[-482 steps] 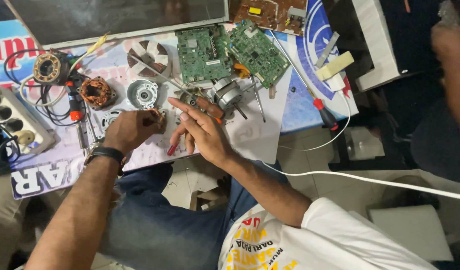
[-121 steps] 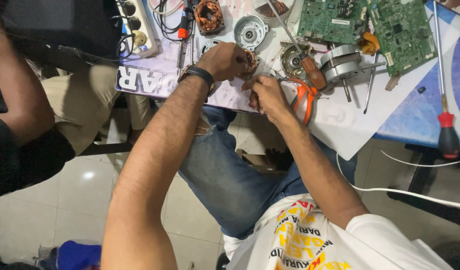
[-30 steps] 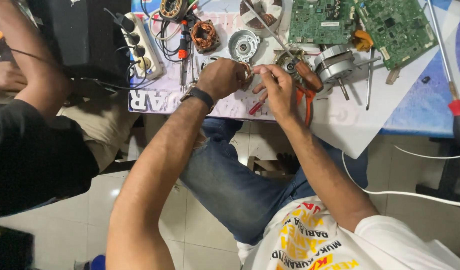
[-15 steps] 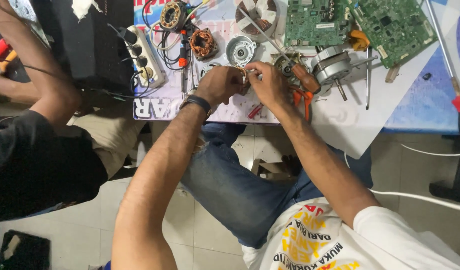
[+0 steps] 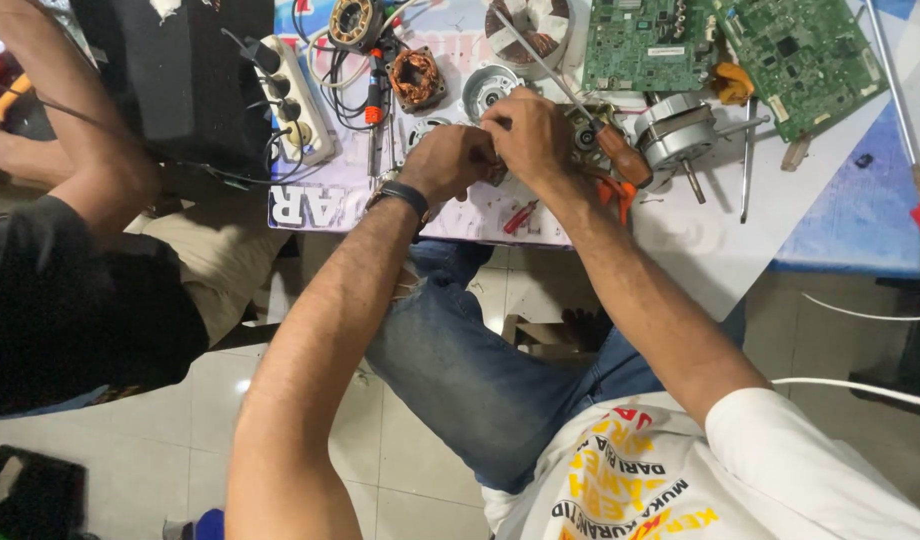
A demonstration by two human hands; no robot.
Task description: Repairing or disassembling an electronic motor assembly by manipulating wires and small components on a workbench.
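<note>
Near the top centre of the frame, my left hand (image 5: 458,160) and right hand (image 5: 528,135) meet, fingers curled on a small metal part (image 5: 496,172) I cannot see clearly, beside the brown-handled screwdriver (image 5: 620,155).

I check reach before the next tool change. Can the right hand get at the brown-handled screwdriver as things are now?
Probably yes. The screwdriver lies on the table just beside the right hand, handle uncovered and nothing between them, though that hand is busy with the left hand on a small part.

- Two green circuit boards (image 5: 725,45) lying at upper right.
- White power strip (image 5: 290,100) sitting upper left of centre, cables trailing.
- Copper-wound stator (image 5: 417,78) resting beside it.
- Red-handled screwdriver (image 5: 905,140) lying at far right.
</note>
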